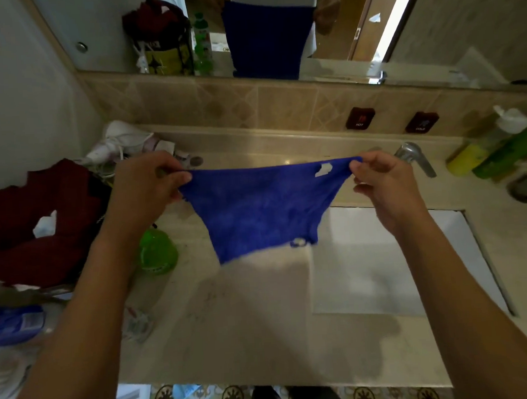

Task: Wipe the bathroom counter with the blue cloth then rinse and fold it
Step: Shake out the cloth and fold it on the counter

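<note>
Cloth (258, 205) taut between hands — left (147, 187), right (383, 182) — each pinching a top corner.

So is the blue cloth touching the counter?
Apart. The head view shows the blue cloth hanging stretched between the left hand and the right hand, its bottom edge above the counter.

- Head view: looks forward and steeply down from above, close over the counter (262, 321), toward the mirror (369, 26).
- Single view; nothing shared.
</note>
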A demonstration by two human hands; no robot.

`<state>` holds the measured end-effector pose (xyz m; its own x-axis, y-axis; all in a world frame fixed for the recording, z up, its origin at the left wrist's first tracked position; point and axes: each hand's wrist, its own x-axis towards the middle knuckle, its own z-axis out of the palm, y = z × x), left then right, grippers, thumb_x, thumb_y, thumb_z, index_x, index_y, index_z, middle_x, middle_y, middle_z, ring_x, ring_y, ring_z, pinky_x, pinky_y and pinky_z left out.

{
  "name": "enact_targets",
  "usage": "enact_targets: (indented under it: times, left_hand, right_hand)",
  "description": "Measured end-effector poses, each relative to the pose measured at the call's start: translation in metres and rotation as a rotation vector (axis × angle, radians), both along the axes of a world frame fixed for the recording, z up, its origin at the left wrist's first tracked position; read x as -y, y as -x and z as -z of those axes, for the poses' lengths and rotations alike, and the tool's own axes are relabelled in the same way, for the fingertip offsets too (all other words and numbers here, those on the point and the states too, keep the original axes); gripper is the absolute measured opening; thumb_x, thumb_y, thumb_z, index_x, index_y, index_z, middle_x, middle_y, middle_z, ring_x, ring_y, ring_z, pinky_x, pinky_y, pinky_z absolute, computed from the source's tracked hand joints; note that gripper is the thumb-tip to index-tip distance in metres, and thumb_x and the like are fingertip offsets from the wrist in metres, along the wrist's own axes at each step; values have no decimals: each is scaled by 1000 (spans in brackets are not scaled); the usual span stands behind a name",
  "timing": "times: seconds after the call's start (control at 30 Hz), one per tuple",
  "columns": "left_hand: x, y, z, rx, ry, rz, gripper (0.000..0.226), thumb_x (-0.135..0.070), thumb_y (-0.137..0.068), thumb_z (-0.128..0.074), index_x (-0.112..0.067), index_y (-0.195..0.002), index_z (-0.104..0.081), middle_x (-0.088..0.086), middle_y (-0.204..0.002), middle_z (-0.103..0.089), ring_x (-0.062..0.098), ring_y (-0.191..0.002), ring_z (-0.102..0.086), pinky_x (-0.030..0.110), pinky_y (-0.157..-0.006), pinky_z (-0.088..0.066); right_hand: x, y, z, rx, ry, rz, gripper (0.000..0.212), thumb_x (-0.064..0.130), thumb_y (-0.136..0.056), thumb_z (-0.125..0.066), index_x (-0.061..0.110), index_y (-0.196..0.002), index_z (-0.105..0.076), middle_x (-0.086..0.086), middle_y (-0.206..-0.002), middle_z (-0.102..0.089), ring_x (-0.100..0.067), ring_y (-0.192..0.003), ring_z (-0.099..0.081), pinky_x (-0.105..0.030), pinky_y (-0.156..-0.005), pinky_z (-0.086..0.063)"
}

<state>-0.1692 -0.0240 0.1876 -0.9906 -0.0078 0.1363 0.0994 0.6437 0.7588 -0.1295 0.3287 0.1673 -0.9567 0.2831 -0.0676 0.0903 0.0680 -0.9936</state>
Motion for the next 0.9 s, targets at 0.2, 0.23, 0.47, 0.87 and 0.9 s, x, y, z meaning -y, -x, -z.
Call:
enact_targets:
  times: [0.2,0.23,0.47,0.87,0.9]
  left_hand:
    - [6,-31,34,-3,209,-19,9,-7,-78,-77,-5,-85,-72,9,-83,-64,24,-76,-61,36,-72,-49]
    - [7,-40,55,84,262,-12,7,-7,-78,-76,-5,-83,-72,8,-82,-63,24,-76,-60,35,-69,-46]
    - [25,-131,203,462,439,104,4,-6,-78,-73,-10,-77,-74,10,-88,-64,29,-78,-63,30,-63,-41]
    - [59,-195,220,317,492,167,13,5,-67,-81,-5,-73,-75,10,-81,-65,27,-73,-59,36,-62,-52]
    - [63,-197,223,299,504,207,11,3,-67,-78,-5,-73,-75,11,-81,-66,25,-76,-58,37,-63,-53]
  right_hand:
    - [-6,-29,26,38,-151,-124,11,0,-89,-65,8,-92,-73,-3,-80,-68,-10,-71,-60,-20,-65,-52]
    - [-4,-39,42,96,-227,-162,10,0,-88,-66,6,-93,-73,-5,-81,-69,-7,-68,-59,-17,-62,-50]
    - [17,-116,189,412,-775,-532,15,-1,-83,-72,5,-95,-79,-17,-95,-71,-32,-86,-68,-23,-77,-43]
    - [10,-179,215,339,-857,-652,28,3,-89,-68,23,-106,-77,5,-82,-62,0,-70,-56,-8,-67,-39]
    - [8,-177,208,412,-798,-669,37,-1,-91,-64,30,-109,-74,9,-81,-61,3,-66,-55,-6,-67,-40]
